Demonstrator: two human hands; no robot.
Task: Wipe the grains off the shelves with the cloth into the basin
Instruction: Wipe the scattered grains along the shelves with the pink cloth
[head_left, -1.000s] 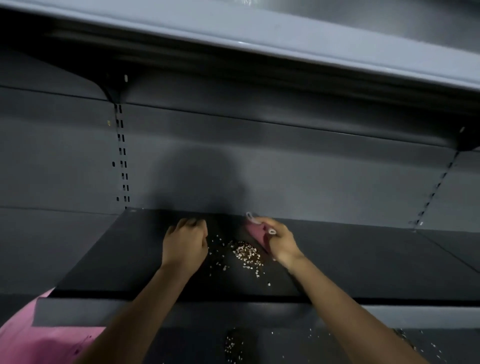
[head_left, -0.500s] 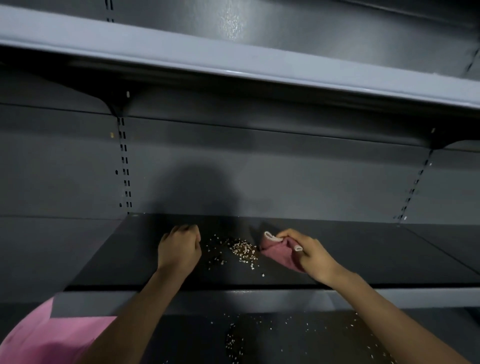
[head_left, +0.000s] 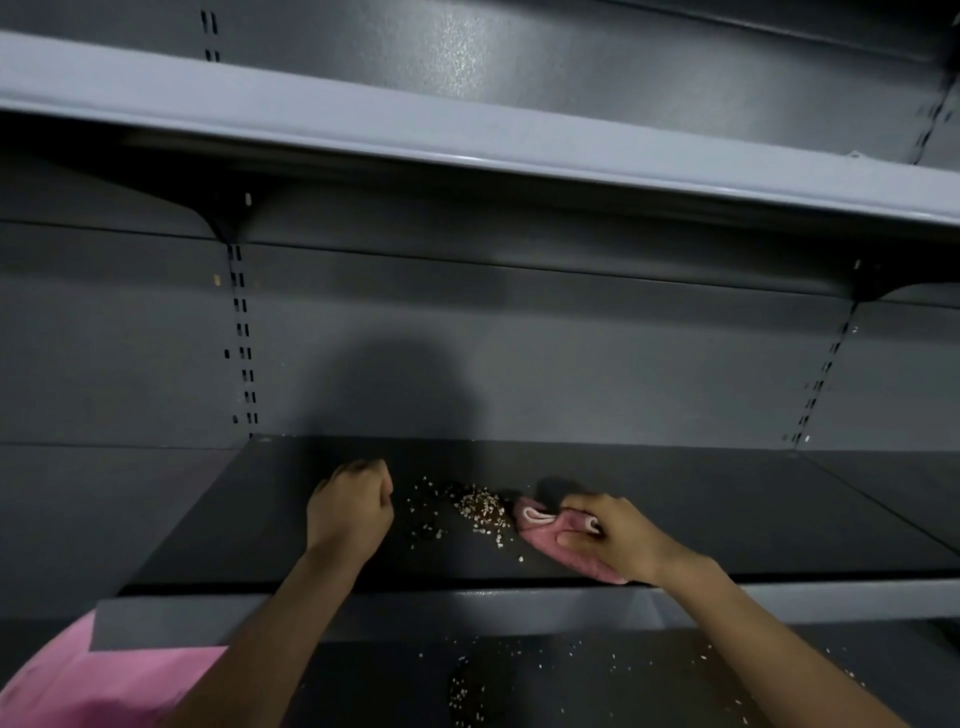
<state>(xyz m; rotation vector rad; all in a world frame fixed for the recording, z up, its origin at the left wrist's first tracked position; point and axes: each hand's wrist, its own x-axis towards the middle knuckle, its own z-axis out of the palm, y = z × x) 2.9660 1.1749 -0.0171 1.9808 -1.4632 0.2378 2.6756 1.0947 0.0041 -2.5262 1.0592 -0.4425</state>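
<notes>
Grain-strewn dark shelf (head_left: 675, 493), grey back panel (head_left: 571, 364)

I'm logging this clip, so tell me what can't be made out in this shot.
- Left hand: fingers curled away from the head camera; whether they hold grains is hidden.
- Pink shape, maybe the basin: cut off by the frame corner and the shelf lip.
- Cloth: mostly covered by the right hand.

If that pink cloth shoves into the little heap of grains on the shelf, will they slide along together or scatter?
Probably some of both. The grains are small, loose and separate, so the pile should give way easily to the cloth. Strays already dot the shelf around the heap, which suggests they bounce or roll apart. They look light, so the right hand likely needs little force.
</notes>
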